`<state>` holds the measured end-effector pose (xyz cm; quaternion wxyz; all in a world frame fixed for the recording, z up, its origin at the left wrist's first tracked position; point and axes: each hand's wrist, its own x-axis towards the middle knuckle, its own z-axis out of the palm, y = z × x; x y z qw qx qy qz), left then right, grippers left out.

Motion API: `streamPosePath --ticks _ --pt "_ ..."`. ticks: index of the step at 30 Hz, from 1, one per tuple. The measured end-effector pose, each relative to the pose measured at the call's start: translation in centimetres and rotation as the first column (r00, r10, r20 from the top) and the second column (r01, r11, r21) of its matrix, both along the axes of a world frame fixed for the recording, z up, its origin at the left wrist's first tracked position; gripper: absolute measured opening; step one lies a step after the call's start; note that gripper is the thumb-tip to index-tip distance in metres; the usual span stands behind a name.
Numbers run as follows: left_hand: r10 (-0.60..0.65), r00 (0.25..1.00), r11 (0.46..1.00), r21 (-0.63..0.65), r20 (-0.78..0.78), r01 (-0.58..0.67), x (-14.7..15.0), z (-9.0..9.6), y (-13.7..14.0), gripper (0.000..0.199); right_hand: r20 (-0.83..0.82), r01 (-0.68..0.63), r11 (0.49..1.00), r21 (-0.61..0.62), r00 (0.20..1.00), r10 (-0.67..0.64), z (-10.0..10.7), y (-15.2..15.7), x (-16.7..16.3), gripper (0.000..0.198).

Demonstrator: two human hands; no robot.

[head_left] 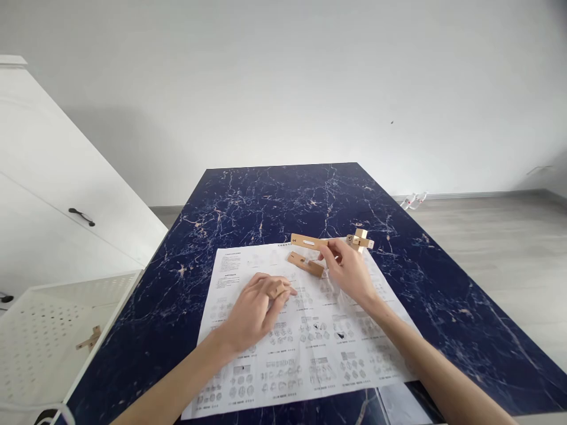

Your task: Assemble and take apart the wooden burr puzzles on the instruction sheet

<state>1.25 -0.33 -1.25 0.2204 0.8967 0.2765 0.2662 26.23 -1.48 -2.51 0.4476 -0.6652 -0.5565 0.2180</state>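
My right hand (352,271) pinches the end of a flat wooden puzzle piece (299,239), which has a long slot and is marked 2. Between the fingers of my left hand (252,311) is a small wooden puzzle block (276,289), partly covered by them. A notched wooden piece (315,270) lies on the paper between both hands. Just beyond my right hand stands a cross-shaped wooden puzzle (359,239) of interlocked pieces. Under everything spreads a printed instruction sheet (301,381) with rows of small diagrams.
The dark blue marbled table (274,200) reaches toward the wall. At lower left is a white perforated basket (39,342) with wooden pieces (91,337) inside. A white cabinet (57,171) stands left. A glossy flat object (401,406) pokes out at the sheet's near edge.
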Motion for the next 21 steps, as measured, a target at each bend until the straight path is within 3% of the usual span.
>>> streamPosePath --ticks 5,12,17,21 --pt "0.163 0.986 0.979 -0.13 0.027 -0.158 0.2 0.2 0.2 0.028 0.087 -0.011 0.999 -0.044 0.996 0.015 -0.8 0.5 1.3 0.024" --pt "0.301 0.953 0.953 0.0 -0.028 -0.301 -0.1 -0.4 1.3 0.033 0.249 -0.052 0.996 -0.069 0.966 0.067 -1.6 0.6 1.4 0.028" --pt "0.383 0.914 0.923 0.029 -0.131 -0.383 -0.2 -1.4 1.8 0.047 0.296 -0.11 0.991 -0.078 0.947 0.128 -2.0 0.6 1.3 0.026" --pt "0.469 0.876 0.881 0.132 -0.113 -0.455 -0.3 -2.8 2.3 0.024 0.339 -0.159 0.985 -0.073 0.925 0.175 -2.0 0.5 1.2 0.024"
